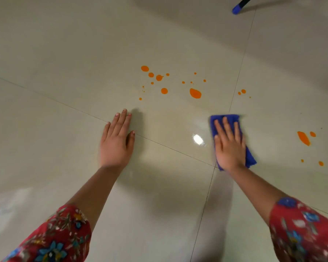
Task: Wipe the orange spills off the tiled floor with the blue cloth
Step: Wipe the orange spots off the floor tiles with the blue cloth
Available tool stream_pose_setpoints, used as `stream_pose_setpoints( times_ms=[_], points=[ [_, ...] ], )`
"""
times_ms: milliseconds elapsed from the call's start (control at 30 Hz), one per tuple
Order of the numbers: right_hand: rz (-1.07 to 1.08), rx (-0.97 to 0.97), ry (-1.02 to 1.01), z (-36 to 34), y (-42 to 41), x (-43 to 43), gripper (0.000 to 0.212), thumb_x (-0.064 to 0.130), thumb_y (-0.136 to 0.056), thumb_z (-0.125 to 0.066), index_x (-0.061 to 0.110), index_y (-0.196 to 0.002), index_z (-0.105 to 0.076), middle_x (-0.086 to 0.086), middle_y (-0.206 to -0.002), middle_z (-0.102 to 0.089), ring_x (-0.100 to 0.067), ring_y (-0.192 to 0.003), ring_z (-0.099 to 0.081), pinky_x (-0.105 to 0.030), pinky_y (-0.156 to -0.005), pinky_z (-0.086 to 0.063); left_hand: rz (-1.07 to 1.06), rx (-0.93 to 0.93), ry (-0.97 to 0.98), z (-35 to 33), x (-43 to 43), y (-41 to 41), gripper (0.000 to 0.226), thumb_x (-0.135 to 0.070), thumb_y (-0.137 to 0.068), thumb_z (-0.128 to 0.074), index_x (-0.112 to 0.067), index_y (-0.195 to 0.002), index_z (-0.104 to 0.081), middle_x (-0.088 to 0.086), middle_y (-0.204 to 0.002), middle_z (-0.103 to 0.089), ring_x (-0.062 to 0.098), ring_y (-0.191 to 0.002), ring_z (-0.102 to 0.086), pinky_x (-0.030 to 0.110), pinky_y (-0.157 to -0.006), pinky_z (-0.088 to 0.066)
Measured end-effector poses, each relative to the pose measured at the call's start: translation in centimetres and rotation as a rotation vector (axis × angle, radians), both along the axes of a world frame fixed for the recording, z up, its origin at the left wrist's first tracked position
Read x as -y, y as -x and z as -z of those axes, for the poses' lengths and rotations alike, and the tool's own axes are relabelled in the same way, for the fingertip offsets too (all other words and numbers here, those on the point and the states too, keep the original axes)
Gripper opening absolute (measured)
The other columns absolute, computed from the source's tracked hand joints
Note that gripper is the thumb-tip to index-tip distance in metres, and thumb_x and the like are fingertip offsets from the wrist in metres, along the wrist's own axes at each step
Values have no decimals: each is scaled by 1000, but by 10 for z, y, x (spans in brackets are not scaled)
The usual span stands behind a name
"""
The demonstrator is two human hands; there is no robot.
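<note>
Where folded, the blue cloth [219, 121] lies rectangular.

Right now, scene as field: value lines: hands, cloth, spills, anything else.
left hand: flat on the floor, fingers straight, holds nothing
right hand: flat on the cloth, pressing it to the floor
cloth: blue, under the right hand, touching no spill
spills ahead: orange drops beyond both hands, unwiped
spills right: orange patch and drops to the right of the cloth, unwiped
other: blue-tipped rod at the top right, touching the floor
</note>
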State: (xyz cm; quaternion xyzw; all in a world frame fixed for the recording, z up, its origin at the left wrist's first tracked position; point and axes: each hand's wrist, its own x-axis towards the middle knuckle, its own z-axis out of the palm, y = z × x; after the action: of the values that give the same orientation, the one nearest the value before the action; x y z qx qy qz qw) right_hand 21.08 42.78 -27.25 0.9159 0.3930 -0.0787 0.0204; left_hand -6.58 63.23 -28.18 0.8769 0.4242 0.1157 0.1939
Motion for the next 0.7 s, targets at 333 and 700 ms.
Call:
stream_pose_setpoints(
  times_ms=[333, 700],
  points=[
    [-865, -148, -66, -2, 150, -26, 50, 40, -101, -29, 41, -151, -23, 13, -162, -14, -26, -151, -7, -49, -120, -9, -168, 201, 97, -2, -5, 2, 50, -20, -98, -37, -16, -148, -35, -2, -156, -30, 14, -145, -22, 36, -119, -18],
    [-647, -51, -148, 6, 136, -85, 53, 39, -97, -29, 36, -150, -29, 8, -160, -22, -30, -149, -17, -53, -116, -22, -259, 188, 67, 3, -10, 16, 48, -16, -96, -35, -15, -143, -42, 1, -152, -38, 19, -143, -28, 34, -118, -17]
  ],
)
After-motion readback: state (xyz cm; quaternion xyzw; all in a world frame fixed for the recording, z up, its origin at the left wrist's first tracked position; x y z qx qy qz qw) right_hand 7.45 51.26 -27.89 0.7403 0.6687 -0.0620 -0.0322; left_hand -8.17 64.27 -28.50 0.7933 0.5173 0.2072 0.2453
